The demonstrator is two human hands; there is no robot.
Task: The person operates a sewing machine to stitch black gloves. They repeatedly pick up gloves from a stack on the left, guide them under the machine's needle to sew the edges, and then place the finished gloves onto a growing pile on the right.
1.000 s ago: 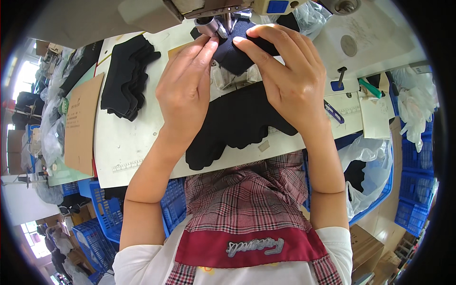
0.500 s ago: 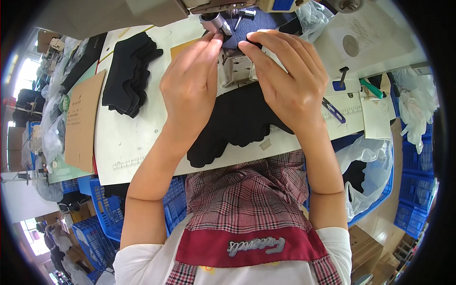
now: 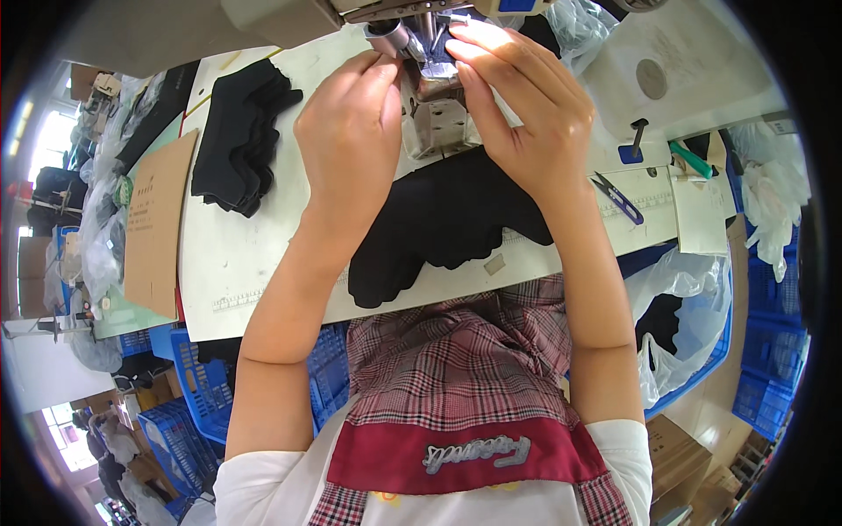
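Under the sewing machine head (image 3: 412, 17), left hand (image 3: 351, 131) and right hand (image 3: 517, 114) pinch a small dark fabric piece (image 3: 443, 48) together. It looks soft and limp, best held by its edges.

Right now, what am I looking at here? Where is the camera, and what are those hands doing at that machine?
The camera sits on a person's head and looks down, so the picture bulges like a fishbowl. The two forearms coming up from below are the person's own. The left hand and the right hand meet at the needle area of a sewing machine, pinching a small dark piece of fabric there. Below the hands lies a pile of black fabric on the white table. To the left sit a stack of black pieces and a brown cardboard sheet. To the right lie small blue-handled snips.
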